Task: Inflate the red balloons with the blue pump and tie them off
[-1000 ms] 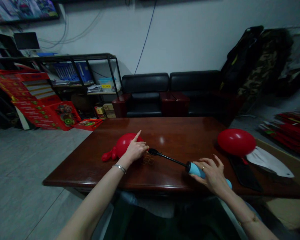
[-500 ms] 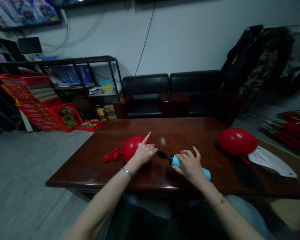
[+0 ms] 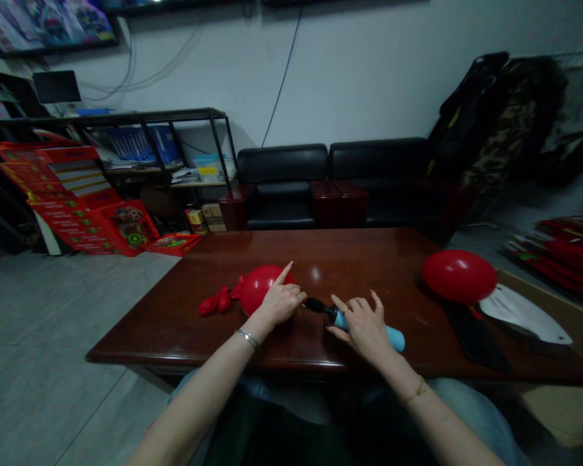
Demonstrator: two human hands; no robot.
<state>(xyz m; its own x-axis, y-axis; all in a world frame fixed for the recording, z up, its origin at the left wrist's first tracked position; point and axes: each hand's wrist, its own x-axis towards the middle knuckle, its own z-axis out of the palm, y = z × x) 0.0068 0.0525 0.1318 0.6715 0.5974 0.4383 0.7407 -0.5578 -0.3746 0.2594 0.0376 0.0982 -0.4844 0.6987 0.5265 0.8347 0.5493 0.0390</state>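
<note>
My left hand (image 3: 282, 301) has its thumb and fingers closed on the neck of a red balloon (image 3: 258, 285), with the index finger pointing out over the balloon. The black nozzle end of a light-blue balloon pump (image 3: 396, 338) reaches up to these fingertips; whether it sits inside the neck is hidden. Lying over the pump's body is my right hand (image 3: 366, 323), thumb on the near side and index finger on the far side, other fingers raised. Left of the balloon, touching or nearly so, are small knotted red balloon pieces (image 3: 216, 301).
Another inflated red balloon (image 3: 459, 276) rests at the right of the brown table (image 3: 175, 330), beside a dark flat object (image 3: 479, 336) and a white item (image 3: 527, 314). Beyond the table stand black armchairs (image 3: 282, 188). Red boxes (image 3: 78, 200) are stacked on the left.
My right hand has shifted slightly left along the pump, its index finger now stretched forward. My left hand still pinches the balloon neck. The pump's far end moved slightly left.
</note>
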